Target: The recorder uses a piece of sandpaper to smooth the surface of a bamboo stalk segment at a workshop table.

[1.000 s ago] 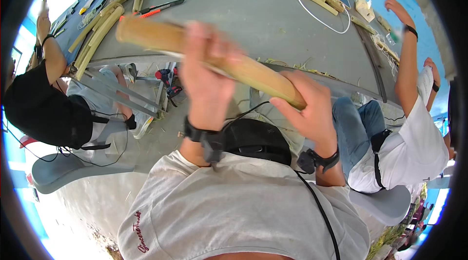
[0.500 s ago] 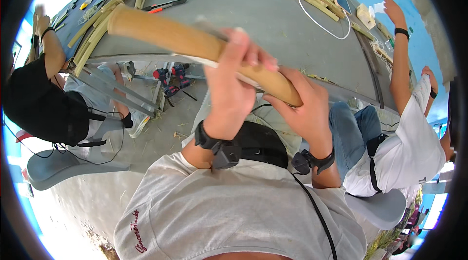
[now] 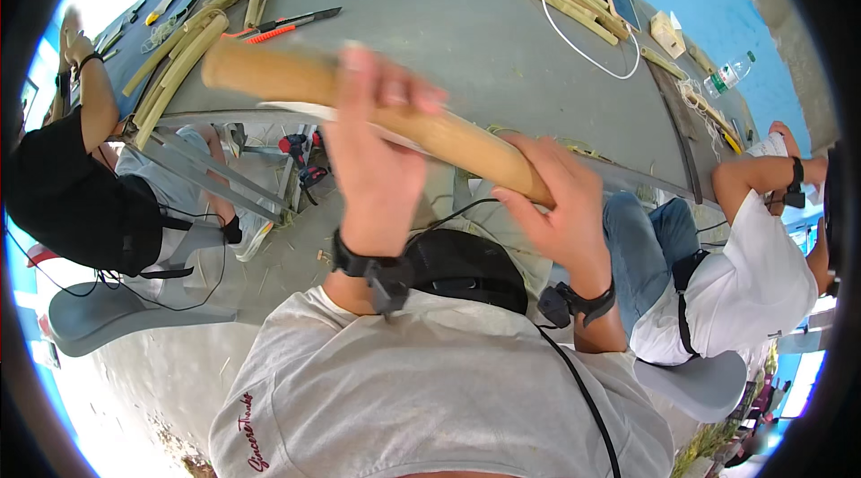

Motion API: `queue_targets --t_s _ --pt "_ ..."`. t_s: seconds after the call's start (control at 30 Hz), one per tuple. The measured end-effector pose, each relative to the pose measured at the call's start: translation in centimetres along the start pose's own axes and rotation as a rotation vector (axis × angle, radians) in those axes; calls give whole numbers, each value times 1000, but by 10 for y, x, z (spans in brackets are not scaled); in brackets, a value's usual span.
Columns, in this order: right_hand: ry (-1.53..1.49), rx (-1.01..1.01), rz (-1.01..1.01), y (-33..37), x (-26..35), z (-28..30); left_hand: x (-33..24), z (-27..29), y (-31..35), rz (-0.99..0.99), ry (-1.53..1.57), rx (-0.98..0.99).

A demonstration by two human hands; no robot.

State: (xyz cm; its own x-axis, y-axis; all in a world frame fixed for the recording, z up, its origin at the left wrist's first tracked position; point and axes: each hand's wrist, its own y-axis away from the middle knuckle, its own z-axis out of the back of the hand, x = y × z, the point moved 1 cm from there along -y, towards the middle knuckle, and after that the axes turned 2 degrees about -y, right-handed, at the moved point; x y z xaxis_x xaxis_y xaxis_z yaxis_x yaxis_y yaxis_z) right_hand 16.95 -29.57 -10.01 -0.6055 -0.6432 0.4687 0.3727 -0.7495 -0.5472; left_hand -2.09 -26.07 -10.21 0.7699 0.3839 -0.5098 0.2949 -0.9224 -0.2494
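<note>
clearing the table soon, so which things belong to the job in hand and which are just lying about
In use:
tan tubular bamboo piece, gripped by left hand and right hand
thin white strip along its underside, material unclear

Seemingly lying about:
slim orange-and-black cutters
looped white cable
clear plastic bottle, green-capped
long pale bamboo pieces

The blurred left hand [image 3: 381, 160] hides part of the bamboo tube [image 3: 462, 143]; toward 3 o'clock, 1 co-worker [image 3: 749, 285] is cropped.

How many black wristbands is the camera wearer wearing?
2: a left wristband behind the blurred left hand at the middle of the bamboo piece, and a right wristband behind the right hand holding its right end. None looks hidden.
</note>
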Motion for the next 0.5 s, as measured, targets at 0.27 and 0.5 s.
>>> queue_targets --t_s 0.27,0.5 --pt "125 -71 58 -3 3 -4 9 0 0 30 41 -47" --pt "51 32 16 3 -7 15 -48 14 -12 -176 232 -12"
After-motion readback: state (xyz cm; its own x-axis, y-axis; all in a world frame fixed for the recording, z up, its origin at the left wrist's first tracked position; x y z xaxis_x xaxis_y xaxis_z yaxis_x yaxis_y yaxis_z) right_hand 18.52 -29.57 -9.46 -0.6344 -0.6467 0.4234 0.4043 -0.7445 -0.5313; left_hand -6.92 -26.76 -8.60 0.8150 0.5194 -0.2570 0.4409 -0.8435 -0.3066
